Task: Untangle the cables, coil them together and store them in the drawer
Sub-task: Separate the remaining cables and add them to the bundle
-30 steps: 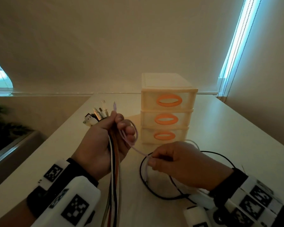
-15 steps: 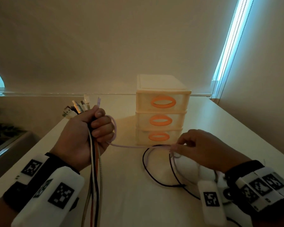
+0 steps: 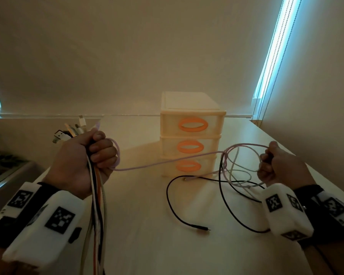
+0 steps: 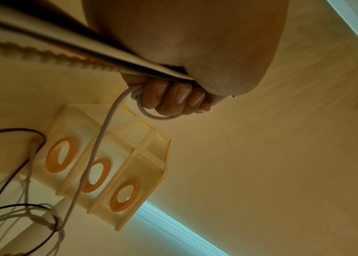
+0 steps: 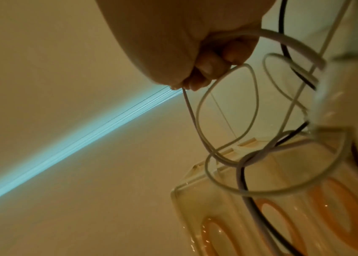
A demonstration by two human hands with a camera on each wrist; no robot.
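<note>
My left hand (image 3: 83,161) grips a bundle of cables (image 3: 96,205) in a fist, plugs (image 3: 72,132) sticking up above it and the strands hanging down past my wrist. A pale lilac cable (image 3: 157,162) loops round the left fingers (image 4: 173,97) and stretches across to my right hand (image 3: 274,167), which holds it raised at the right, fingers (image 5: 208,65) curled round its loops. A black cable (image 3: 187,219) and a thin white one (image 3: 238,171) hang tangled under the right hand and trail on the table.
A cream three-drawer unit (image 3: 191,133) with orange oval handles stands at the back middle of the table (image 3: 147,245), all drawers closed. A wall lies behind, a window blind (image 3: 274,56) at the right, and the table edge drops off at the left.
My hands have moved apart: the right hand rose and went right with the lilac cable, drawing it taut in front of the drawers. The left hand shifted left with the bundle.
</note>
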